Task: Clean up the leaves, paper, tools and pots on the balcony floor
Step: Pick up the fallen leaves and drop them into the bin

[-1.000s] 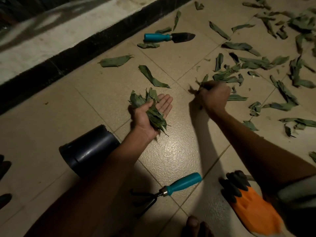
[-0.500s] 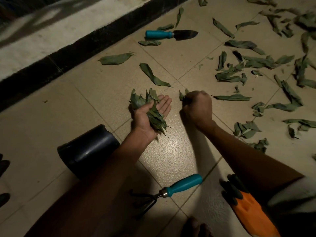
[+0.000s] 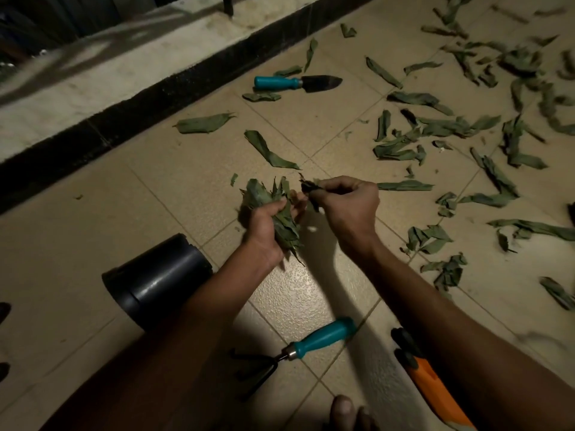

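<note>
My left hand [image 3: 268, 224] grips a thick bunch of green leaves [image 3: 264, 194] above the tiled floor. My right hand [image 3: 348, 202] is right beside it, fingers curled and pinching a few leaves [image 3: 308, 185] against the bunch. Several loose leaves [image 3: 435, 129] are scattered over the tiles to the right and beyond. A black pot [image 3: 157, 279] lies on its side under my left forearm. A teal-handled trowel [image 3: 295, 82] lies near the dark curb. A teal-handled hand rake [image 3: 298, 348] lies between my forearms.
An orange and black glove [image 3: 431, 377] lies by my right arm at the bottom. A raised pale ledge with a dark curb [image 3: 174, 94] runs along the left. My toes [image 3: 343, 410] show at the bottom edge. Dark shapes [image 3: 3, 309] sit at the left edge.
My right hand has picked up leaves from the floor on the right and carried them left to the bunch. My left hand's fingers have curled closer round the bunch.
</note>
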